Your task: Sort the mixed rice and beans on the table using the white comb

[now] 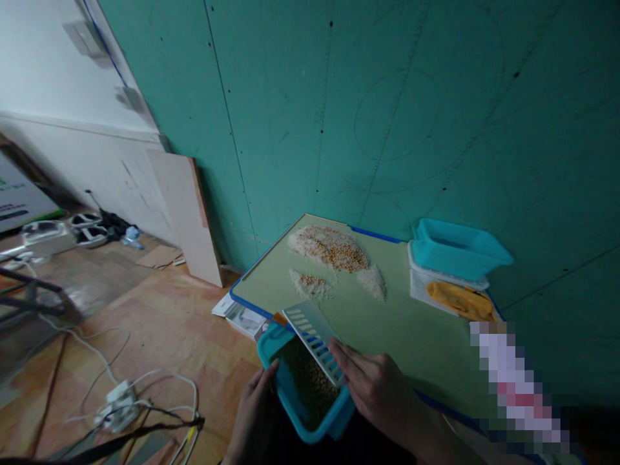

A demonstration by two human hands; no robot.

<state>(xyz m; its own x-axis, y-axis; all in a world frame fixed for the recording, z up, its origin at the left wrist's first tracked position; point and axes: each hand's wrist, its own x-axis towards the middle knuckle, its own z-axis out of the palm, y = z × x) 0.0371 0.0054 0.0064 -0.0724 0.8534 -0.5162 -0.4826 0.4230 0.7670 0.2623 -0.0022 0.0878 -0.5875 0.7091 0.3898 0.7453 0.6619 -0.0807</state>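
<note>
My left hand [256,403] grips the near left rim of a turquoise plastic tub [296,421], its thumb over the edge. The tub is tilted at the table's front edge, with round tan beans [320,381] and darker contents inside. My right hand [372,382] is closed on a pale slotted plastic piece [301,313], which lies slanted across the tub's right rim. Beyond it on the table [407,336] is a large heap of tan beans mixed with white grains [334,248]. A smaller mixed pile [310,282] lies nearer, touching or close to the heap.
At the table's right stand another turquoise tub [460,248] and a white tray [420,289] with an orange-yellow cloth-like item [458,298]. A green wall [290,116] backs the table. White cables and a power strip [119,407] lie on the floor at left; a board [186,213] leans there.
</note>
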